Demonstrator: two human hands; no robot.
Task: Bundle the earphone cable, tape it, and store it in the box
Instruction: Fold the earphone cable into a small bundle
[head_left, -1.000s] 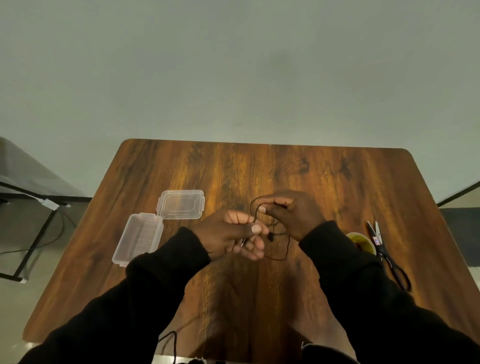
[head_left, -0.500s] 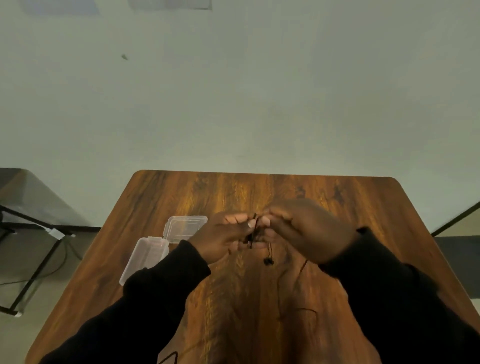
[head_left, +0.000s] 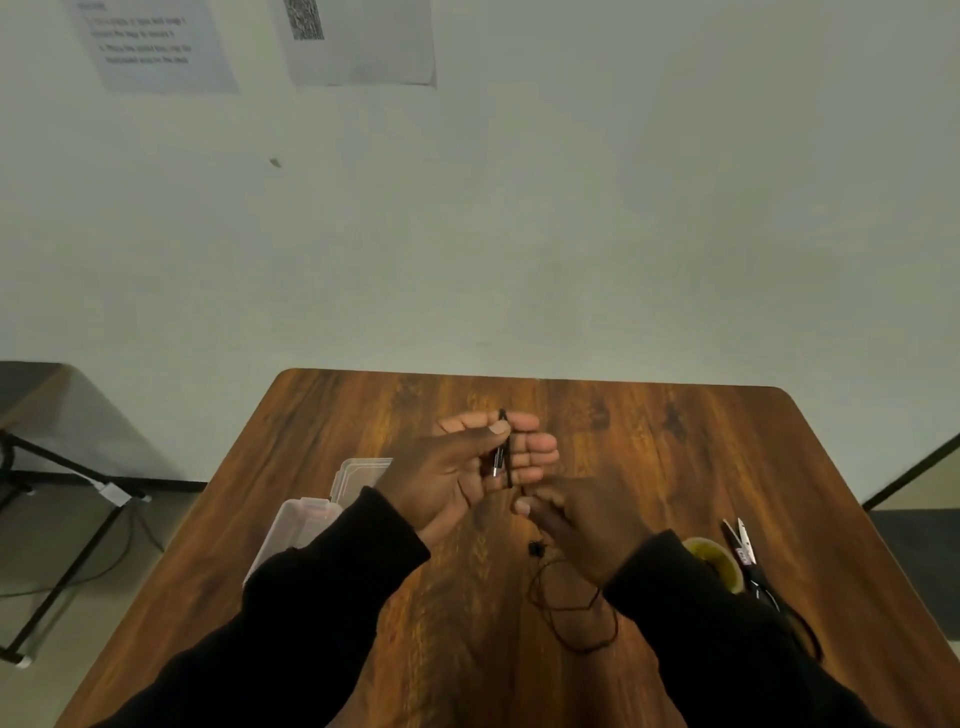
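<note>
Left hand (head_left: 457, 470) now spread flat, thumb pinning the earphone cable (head_left: 563, 618) plug end across its fingers, right hand (head_left: 582, 517) pinching the strand below: winding freshly begun, loose coil remaining on the wooden table (head_left: 675, 457).

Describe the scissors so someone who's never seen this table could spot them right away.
Start at the wooden table and go to its right edge, just past the person's right hand. There a yellow-green tape roll lies, and the scissors lie right beside it on the outer side. They are the only metal thing there: pale pointed blades aimed away from the person, with dark handles.
</note>
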